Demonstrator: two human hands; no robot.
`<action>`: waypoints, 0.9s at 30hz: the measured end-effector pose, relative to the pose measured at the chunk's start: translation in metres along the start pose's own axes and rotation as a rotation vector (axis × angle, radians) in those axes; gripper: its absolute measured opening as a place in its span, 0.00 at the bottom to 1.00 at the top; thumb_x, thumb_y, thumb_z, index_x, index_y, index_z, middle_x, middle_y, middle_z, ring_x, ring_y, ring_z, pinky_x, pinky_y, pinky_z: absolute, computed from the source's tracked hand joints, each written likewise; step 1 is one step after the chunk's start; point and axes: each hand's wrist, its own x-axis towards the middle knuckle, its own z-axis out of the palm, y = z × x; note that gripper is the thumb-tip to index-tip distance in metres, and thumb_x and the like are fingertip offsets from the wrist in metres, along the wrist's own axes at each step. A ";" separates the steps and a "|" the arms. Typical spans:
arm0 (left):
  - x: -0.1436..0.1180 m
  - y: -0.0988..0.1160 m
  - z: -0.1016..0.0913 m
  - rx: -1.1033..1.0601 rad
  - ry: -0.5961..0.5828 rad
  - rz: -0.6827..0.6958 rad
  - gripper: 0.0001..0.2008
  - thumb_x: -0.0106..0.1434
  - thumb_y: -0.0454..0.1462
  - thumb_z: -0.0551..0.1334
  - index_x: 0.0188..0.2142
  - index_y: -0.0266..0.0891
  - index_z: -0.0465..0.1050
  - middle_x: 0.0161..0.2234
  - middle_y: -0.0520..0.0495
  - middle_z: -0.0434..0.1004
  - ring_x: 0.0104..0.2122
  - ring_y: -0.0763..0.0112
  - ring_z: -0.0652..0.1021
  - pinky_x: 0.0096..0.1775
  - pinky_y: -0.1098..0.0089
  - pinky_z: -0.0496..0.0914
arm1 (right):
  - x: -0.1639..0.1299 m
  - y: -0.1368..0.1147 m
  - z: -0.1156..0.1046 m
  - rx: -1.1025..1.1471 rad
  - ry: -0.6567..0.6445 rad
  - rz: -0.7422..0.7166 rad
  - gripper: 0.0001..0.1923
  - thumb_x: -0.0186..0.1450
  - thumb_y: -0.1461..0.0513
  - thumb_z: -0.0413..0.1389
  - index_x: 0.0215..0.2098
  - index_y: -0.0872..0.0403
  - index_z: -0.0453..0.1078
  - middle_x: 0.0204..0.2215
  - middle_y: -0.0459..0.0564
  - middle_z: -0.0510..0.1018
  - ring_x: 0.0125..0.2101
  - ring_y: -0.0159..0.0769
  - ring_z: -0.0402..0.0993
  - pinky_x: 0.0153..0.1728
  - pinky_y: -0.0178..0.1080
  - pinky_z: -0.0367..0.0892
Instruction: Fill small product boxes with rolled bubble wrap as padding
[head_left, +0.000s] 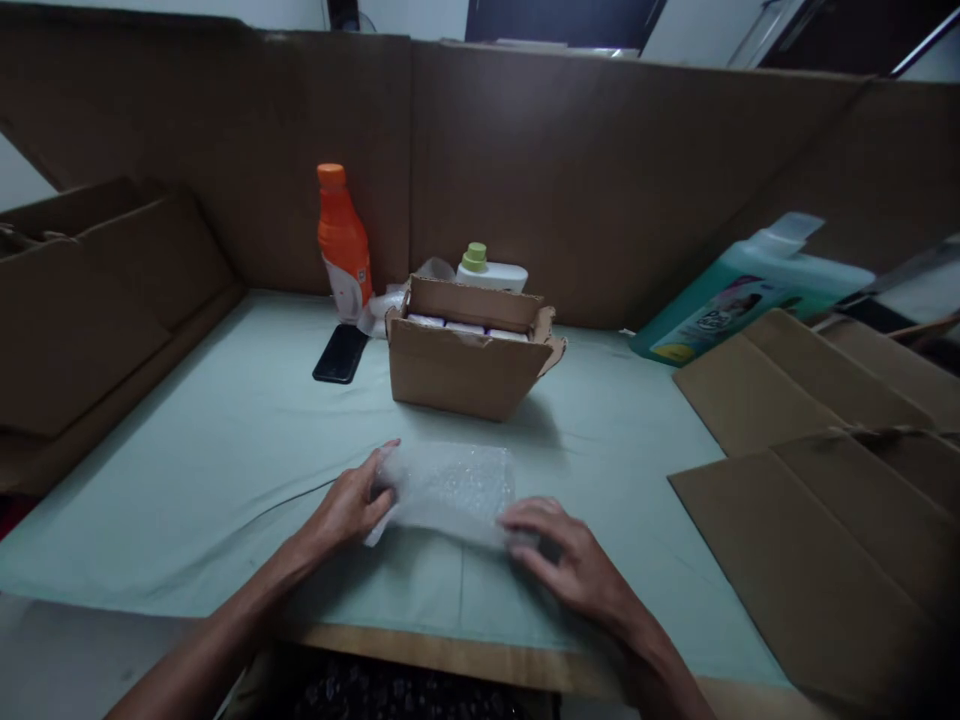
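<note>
Gripping clear plastic bubble-wrap sheeting (456, 485), lower centre, were the left hand (354, 506) and right hand (568, 556). An open brown cardboard box (457, 377) stood mid-frame.

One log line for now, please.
left hand: holding bubble wrap, left end | right hand: holding its right end | open cardboard box: standing beyond

Table (465, 660), wooden front edge, pale green cloth (630, 430) over | beyond the person's left hand (349, 508): black phone (340, 354), orange bottle (345, 245) just past it | right of right hand (562, 555), I see: folded cardboard (840, 540); farther out, teal jug (720, 305) | ahead, between hands: open cardboard box (457, 375), white bottle (495, 273) behind
</note>
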 end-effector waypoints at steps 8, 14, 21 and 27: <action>0.033 -0.014 -0.032 0.087 0.324 0.052 0.41 0.60 0.45 0.64 0.69 0.40 0.53 0.53 0.36 0.73 0.51 0.51 0.74 0.52 0.52 0.70 | -0.002 0.025 -0.041 0.129 0.161 0.275 0.20 0.66 0.47 0.58 0.51 0.46 0.77 0.51 0.55 0.80 0.50 0.50 0.77 0.52 0.55 0.72; 0.116 0.024 -0.029 -0.330 0.364 0.129 0.42 0.57 0.43 0.64 0.68 0.38 0.52 0.64 0.33 0.63 0.62 0.47 0.67 0.59 0.48 0.65 | 0.109 0.055 -0.031 0.199 0.486 0.193 0.35 0.59 0.49 0.61 0.61 0.54 0.63 0.55 0.62 0.75 0.52 0.50 0.75 0.48 0.50 0.74; 0.100 0.022 -0.011 -0.230 0.322 0.116 0.42 0.58 0.38 0.63 0.69 0.37 0.50 0.68 0.34 0.58 0.63 0.46 0.66 0.62 0.45 0.62 | 0.126 0.063 -0.036 0.209 0.452 0.229 0.30 0.59 0.51 0.60 0.55 0.55 0.68 0.49 0.60 0.79 0.49 0.50 0.76 0.48 0.50 0.73; 0.008 0.011 -0.012 0.201 0.285 0.328 0.32 0.67 0.36 0.59 0.69 0.44 0.53 0.69 0.39 0.58 0.67 0.52 0.61 0.65 0.48 0.59 | 0.062 0.026 -0.001 -0.116 0.572 0.089 0.21 0.69 0.56 0.53 0.59 0.51 0.69 0.58 0.58 0.74 0.58 0.51 0.70 0.58 0.60 0.65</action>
